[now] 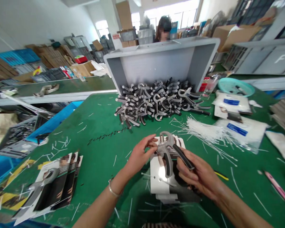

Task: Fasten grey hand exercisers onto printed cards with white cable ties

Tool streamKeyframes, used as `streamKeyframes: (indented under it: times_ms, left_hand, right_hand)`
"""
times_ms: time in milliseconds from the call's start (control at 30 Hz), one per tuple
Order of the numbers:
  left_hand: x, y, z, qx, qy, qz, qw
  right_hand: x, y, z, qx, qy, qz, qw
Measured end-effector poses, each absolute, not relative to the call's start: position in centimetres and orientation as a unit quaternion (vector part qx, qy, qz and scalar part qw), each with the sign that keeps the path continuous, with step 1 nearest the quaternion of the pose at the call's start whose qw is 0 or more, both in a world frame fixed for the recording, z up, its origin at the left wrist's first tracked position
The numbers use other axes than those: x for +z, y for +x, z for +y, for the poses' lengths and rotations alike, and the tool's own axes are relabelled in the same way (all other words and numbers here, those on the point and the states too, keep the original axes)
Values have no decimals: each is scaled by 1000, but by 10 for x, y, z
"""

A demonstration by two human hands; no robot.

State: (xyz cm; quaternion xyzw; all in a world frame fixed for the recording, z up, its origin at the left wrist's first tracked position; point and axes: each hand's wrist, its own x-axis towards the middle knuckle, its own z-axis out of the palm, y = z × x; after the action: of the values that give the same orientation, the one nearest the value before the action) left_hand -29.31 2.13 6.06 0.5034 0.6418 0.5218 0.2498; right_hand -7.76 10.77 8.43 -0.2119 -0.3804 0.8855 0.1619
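Left hand (140,155) and right hand (199,174) grip a hand exerciser (167,147), open green bench (102,158) to their left

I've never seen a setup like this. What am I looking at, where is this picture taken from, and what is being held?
There's no machine here. This single view comes from a camera worn on a person's head, looking down at their own bare hands. The left hand and right hand together hold a grey and black hand grip exerciser above a stack of printed cards. On the green table lie a heap of similar exercisers, in front of a grey plastic bin, and a spread of white cable ties.
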Motion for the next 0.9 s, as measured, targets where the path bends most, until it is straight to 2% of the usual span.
streamKeyframes:
  times_ms: [133, 267, 400, 467, 533, 600, 667, 800, 900]
  left_hand:
    - [52, -301, 14, 503, 518, 649, 239]
    - [55, -301, -10, 419, 580, 652, 251]
    - [56, -296, -17, 364, 627, 652, 222]
    - [56, -294, -17, 351, 641, 647, 218]
    - [59, -294, -16, 337, 656, 637, 227]
    - [63, -295, -15, 322, 665, 630, 237]
    - [68, -296, -11, 324, 664, 631, 237]
    - [68, -294, 12, 385, 629, 642, 207]
    - [59, -288, 31, 416, 631, 610, 239]
  right_hand:
    - [70, -81, 104, 908, -209, -344, 119]
    - [64, -76, 97, 897, -258, -343, 107]
    - [66, -67, 87, 844, -299, -436, 86]
    - [67, -59, 91, 763, -328, -557, 35]
    - [68, -49, 100, 596, -370, -712, 25]
    - [68, -41, 109, 391, -395, -828, 75]
    - [69, -36, 113, 260, -363, -884, 139]
    - [66, -50, 99, 248, -224, -929, 161]
    - [55, -70, 90, 278, -209, -923, 166]
